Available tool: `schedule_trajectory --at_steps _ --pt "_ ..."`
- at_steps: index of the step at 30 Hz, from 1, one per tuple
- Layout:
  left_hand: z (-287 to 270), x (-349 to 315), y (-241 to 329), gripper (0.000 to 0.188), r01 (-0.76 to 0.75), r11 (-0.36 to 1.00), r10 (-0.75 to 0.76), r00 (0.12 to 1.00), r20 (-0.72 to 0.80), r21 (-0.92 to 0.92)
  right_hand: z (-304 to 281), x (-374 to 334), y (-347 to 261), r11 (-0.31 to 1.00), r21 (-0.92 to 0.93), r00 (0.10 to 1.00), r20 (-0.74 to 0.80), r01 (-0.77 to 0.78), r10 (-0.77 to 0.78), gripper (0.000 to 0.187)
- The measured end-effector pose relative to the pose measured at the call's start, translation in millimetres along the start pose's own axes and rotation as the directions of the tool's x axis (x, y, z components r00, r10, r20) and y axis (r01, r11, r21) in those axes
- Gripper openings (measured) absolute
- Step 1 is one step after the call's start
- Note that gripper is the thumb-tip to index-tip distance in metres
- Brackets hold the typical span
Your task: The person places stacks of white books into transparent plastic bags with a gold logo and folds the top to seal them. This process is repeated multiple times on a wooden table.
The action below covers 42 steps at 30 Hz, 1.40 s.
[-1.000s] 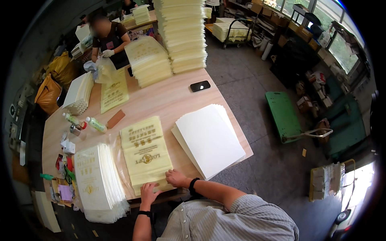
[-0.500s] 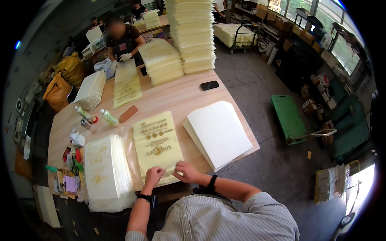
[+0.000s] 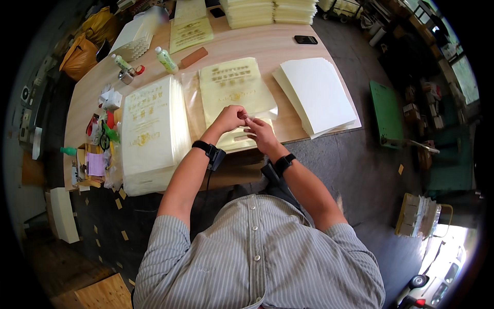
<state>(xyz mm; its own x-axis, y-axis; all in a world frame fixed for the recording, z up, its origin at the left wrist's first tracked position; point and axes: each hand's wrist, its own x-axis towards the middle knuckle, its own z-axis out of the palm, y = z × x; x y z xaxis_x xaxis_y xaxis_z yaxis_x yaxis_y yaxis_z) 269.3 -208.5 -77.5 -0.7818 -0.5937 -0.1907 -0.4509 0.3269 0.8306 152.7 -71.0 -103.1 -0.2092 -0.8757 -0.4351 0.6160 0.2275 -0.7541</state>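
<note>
Three stacks share the near half of the long wooden table (image 3: 247, 49), each within arm's reach so sheets can be taken without stretching. Largest is the thick pile of printed cream bags (image 3: 149, 131) at the left, set square to the near edge. Next comes the stack of blank cream sheets (image 3: 316, 92) at the right, fanned a little and apart from the work in the middle. Between them lies the single printed yellow bag (image 3: 234, 90), flat on a clear film, its near end turned up where the hands meet, presumably so its mouth can be worked. The left hand (image 3: 229, 117) is closed, fingertips pinching that near edge; the right hand (image 3: 260, 131) is beside it, touching it, fingers pinched on the same edge. Both wrists carry dark bands. Far off stand tall stacks of cream sheets (image 3: 270, 10). Smaller things are pushed clear of the working area: two small bottles (image 3: 165, 59) and a brown block (image 3: 194, 57) at the far left, a dark phone (image 3: 305, 39) farther right, and scissors and oddments (image 3: 103, 131) at the left edge.
</note>
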Motion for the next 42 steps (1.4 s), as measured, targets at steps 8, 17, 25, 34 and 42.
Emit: schedule_trajectory --at_steps 8,17,25,34,42 --pt "-32.6 -22.2 10.2 0.015 -0.043 0.678 -0.212 0.945 -0.251 -0.734 -27.5 -3.8 6.5 0.922 0.366 0.979 -0.197 0.127 -0.056 0.012" --pt "-19.3 -56.7 25.3 0.033 0.157 0.887 -0.197 0.979 -0.049 -0.435 -31.3 -25.7 -49.1 0.975 0.218 0.998 -0.054 0.044 -0.033 0.032" --pt "-3.4 -59.1 30.5 0.03 -0.089 0.995 0.095 0.876 -0.473 0.035 -8.3 -38.4 -54.6 0.757 -0.617 0.975 0.096 0.217 -0.202 0.012" --pt "-14.1 -81.1 46.8 0.038 0.059 0.988 0.03 0.838 -0.546 0.145 -34.9 -16.1 -108.5 0.744 -0.596 0.908 -0.058 0.303 -0.415 0.018" --pt "-3.9 -76.1 58.3 0.031 -0.048 0.983 0.151 0.763 -0.629 0.178 -47.3 -10.1 -131.3 0.838 -0.539 0.996 0.053 0.089 -0.071 0.029"
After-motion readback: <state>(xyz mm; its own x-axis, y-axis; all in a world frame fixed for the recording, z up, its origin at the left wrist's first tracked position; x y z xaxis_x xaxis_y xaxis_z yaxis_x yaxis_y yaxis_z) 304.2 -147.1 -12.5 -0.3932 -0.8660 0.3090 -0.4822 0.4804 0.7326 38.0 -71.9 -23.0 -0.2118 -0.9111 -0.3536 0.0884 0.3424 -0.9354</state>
